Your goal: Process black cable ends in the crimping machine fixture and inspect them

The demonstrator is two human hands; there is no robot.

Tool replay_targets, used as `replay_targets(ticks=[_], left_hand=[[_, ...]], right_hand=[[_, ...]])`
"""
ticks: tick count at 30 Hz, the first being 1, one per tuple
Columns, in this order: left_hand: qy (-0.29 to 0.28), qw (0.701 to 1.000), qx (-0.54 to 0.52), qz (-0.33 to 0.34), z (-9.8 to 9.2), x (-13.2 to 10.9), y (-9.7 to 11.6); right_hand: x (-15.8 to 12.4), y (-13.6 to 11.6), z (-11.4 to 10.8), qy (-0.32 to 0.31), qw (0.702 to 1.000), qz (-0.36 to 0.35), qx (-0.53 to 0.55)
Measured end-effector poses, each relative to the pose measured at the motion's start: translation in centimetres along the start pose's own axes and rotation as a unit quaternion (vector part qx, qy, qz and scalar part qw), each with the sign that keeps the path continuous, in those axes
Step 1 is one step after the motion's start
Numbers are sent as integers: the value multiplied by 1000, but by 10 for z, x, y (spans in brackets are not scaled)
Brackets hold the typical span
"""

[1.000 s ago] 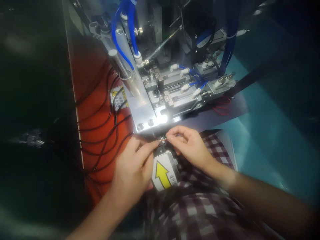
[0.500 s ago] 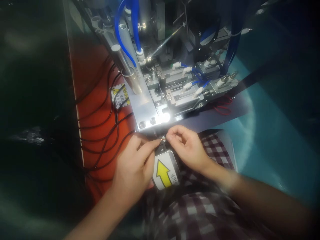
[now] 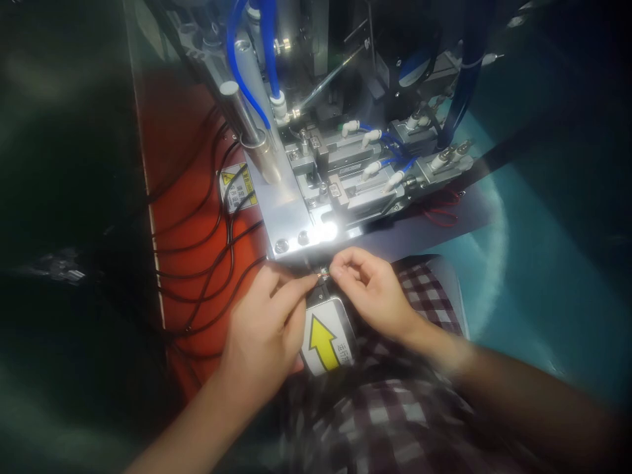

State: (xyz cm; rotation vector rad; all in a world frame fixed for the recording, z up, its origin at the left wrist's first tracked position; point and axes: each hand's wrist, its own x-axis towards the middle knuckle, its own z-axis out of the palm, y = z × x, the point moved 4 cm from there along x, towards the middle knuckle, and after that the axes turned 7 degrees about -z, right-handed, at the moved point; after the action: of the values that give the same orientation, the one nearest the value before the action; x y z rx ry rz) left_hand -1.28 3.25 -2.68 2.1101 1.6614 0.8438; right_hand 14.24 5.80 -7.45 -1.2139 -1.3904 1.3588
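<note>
My left hand (image 3: 264,332) and my right hand (image 3: 372,293) meet just below the front edge of a bright metal machine plate (image 3: 291,227). Both pinch a small wire end with a tiny connector (image 3: 323,275) between thumb and forefinger, left from the left side, right from the right. What exactly the piece is stays too small to tell. Directly under the hands sits a white label with a yellow arrow (image 3: 326,343) pointing up toward the machine.
Several black cables (image 3: 217,263) loop over an orange surface (image 3: 172,145) at left. The machine carries blue air hoses (image 3: 247,59), a metal cylinder (image 3: 249,141) and white fittings (image 3: 368,138). A yellow warning sticker (image 3: 236,187) lies by the plate. Checked fabric (image 3: 395,408) covers my lap.
The hands stay pinched on the small piece almost in place; the view has shifted slightly, so the machine sits a little higher and to the right.
</note>
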Motion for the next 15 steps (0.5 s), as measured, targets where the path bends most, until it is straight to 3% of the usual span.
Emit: replay_targets(ticks=[15], left_hand=[[2, 1000, 0, 6, 0, 0, 1]], right_hand=[[1, 1, 1, -3, 998, 55, 31]])
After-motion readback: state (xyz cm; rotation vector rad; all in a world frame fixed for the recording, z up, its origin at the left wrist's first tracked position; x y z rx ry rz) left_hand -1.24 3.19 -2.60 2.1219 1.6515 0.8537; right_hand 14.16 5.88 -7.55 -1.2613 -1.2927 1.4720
